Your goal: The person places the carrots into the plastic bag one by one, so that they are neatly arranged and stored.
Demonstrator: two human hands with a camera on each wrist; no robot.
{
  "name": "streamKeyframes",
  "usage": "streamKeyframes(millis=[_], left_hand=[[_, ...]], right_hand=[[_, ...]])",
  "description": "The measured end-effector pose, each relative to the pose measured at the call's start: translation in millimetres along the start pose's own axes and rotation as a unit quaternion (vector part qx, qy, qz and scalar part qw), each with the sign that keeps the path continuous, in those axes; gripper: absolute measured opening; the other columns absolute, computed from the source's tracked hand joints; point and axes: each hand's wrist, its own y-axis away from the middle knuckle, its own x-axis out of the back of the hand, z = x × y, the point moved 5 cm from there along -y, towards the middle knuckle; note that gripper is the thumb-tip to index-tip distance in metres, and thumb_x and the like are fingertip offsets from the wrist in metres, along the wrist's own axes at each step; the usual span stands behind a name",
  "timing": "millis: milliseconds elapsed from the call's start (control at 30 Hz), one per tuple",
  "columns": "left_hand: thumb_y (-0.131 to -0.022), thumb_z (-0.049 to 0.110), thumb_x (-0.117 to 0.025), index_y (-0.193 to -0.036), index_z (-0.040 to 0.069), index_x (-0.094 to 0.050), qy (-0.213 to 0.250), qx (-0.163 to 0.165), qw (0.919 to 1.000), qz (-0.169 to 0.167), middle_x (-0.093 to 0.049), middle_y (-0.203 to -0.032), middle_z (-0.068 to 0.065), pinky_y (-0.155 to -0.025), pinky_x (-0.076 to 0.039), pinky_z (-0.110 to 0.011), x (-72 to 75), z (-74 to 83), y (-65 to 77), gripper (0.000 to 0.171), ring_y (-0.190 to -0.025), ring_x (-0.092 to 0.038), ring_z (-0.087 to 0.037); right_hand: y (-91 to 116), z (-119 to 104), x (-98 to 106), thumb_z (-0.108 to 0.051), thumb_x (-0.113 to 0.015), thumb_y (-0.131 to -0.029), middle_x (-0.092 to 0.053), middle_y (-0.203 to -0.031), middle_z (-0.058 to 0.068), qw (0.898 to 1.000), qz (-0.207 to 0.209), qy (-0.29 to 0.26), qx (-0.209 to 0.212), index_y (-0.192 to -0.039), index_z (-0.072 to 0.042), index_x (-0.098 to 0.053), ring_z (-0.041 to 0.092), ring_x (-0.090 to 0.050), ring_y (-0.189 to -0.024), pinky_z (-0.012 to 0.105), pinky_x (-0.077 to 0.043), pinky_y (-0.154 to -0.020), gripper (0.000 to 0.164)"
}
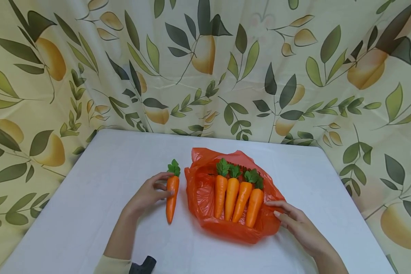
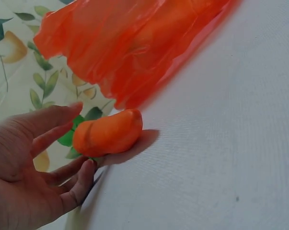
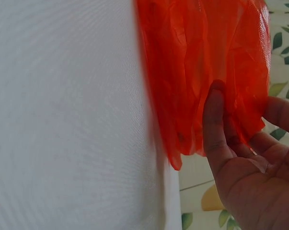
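An orange carrot [image 1: 171, 198] with green leafy tops lies on the left of the white table, its tip towards the person. My left hand [image 1: 150, 194] holds it near the leaves, thumb and fingers about its upper part. In the left wrist view the blunt side of that carrot [image 2: 113, 133] shows beside the left hand [image 2: 39, 163]. A red plastic bag [image 1: 200, 190] is spread wide, with several carrots [image 1: 233, 198] side by side in it, leaves pointing away. My right hand [image 1: 296, 220] pinches the bag's right edge. In the right wrist view its fingers curl about the bag's film [image 3: 192, 72].
A white cloth covers the table [image 1: 123, 152]. Behind and beside it hangs a curtain [image 1: 205, 95] printed with leaves and fruit. A dark strap piece [image 1: 147, 264] sits at the left forearm near the table's front.
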Motion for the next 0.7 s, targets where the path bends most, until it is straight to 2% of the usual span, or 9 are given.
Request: streamKeyframes(millis=[267,700], left_hand=[[-0.082,0.007,-0.087,-0.143,0.028,-0.062,-0.044,-0.008,0.9989,0.013,-0.055,-0.133,-0.007,-0.076,-0.057,-0.035,-6.3,-1.5,-2.1,0.069,-0.105,-0.056,-0.028],[-0.08,0.006,-0.088,-0.141,0.024,-0.062,-0.072,-0.001,0.9965,0.043,-0.055,-0.13,-0.01,-0.076,-0.058,-0.036,-4.4,2.9,1.0,0.068,-0.107,-0.056,-0.031]], right_hand=[[-0.3,-1.0,-0.2,-0.015,-0.051,-0.109,-0.041,-0.155,0.024,1.0,-0.002,0.003,0.001,-0.147,-0.001,-0.053,0.011,-0.06,-0.12,0.032,-0.054,-0.095,0.04],[-0.1,-1.0,-0.3,-0.016,-0.052,-0.109,-0.044,-0.152,0.022,1.0,-0.001,0.009,0.002,-0.146,-0.002,-0.054,0.011,-0.06,-0.12,0.032,-0.054,-0.094,0.039]])
